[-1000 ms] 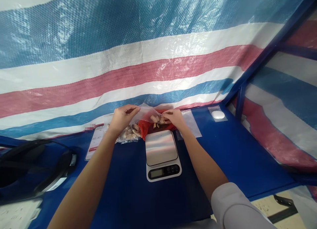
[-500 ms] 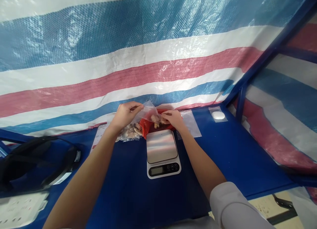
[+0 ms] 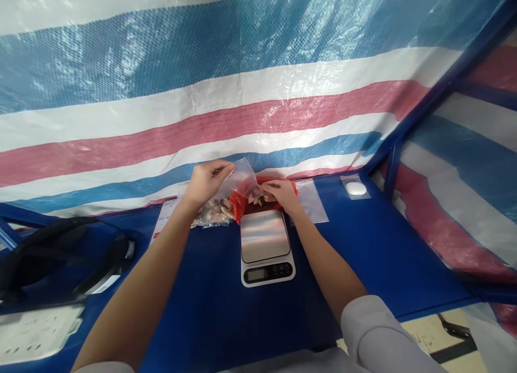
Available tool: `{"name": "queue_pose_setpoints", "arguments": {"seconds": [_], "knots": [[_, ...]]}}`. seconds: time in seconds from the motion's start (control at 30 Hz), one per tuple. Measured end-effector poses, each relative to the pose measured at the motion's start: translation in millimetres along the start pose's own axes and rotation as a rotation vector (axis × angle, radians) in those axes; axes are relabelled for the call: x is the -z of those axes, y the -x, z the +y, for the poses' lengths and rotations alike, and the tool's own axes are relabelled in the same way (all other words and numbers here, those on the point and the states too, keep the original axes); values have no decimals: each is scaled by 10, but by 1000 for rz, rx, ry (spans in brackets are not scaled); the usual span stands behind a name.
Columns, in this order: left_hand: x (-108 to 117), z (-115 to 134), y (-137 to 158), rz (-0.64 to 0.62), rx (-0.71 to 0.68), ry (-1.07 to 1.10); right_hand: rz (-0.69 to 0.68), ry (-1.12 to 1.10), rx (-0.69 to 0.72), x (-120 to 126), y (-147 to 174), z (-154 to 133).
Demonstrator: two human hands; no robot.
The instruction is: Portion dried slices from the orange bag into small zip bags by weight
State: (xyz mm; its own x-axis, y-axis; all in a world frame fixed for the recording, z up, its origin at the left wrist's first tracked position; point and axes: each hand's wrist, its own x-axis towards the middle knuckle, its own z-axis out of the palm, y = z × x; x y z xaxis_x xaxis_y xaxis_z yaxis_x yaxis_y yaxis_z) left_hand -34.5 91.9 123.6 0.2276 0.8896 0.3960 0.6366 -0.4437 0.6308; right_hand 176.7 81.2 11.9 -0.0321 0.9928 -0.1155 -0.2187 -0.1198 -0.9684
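A clear plastic bag (image 3: 244,174) hangs from the pinched fingers of my left hand (image 3: 208,182), tilted toward the right. My right hand (image 3: 281,194) is closed at the bag's lower right end, over an open red bag (image 3: 239,205). Whether its fingertips grip the clear bag's edge or one of the pale brown dried pieces (image 3: 255,201) there, I cannot tell. Just in front of both hands lies a white kitchen scale (image 3: 265,238) with a bare metal plate. Beside the red bag, below my left hand, rests a clear bag of dried pieces (image 3: 216,211).
A flat clear bag (image 3: 315,201) lies right of my right hand. Further right is a white oval object (image 3: 356,188) on a small clear bag. On the left are a phone (image 3: 161,217), a black headset (image 3: 72,260) and a white power strip (image 3: 38,332). Striped sheeting (image 3: 242,114) rises behind the table.
My left hand has lifted the clear bag slightly. My right hand stays by its lower end, and the pieces there have shifted a little. The scale has not visibly been moved.
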Motion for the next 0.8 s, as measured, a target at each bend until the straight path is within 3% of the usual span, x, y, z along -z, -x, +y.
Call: {"name": "queue_pose_setpoints", "arguments": {"seconds": [0.37, 0.57, 0.8], "knots": [[45, -61, 178, 21, 59, 54, -28, -68, 21, -2, 87, -109], [-44, -33, 434, 161, 134, 260, 34, -77, 65, 39, 291, -181], [-336, -94, 806, 355, 270, 553, 134, -24, 99, 28, 579, -33]]}}
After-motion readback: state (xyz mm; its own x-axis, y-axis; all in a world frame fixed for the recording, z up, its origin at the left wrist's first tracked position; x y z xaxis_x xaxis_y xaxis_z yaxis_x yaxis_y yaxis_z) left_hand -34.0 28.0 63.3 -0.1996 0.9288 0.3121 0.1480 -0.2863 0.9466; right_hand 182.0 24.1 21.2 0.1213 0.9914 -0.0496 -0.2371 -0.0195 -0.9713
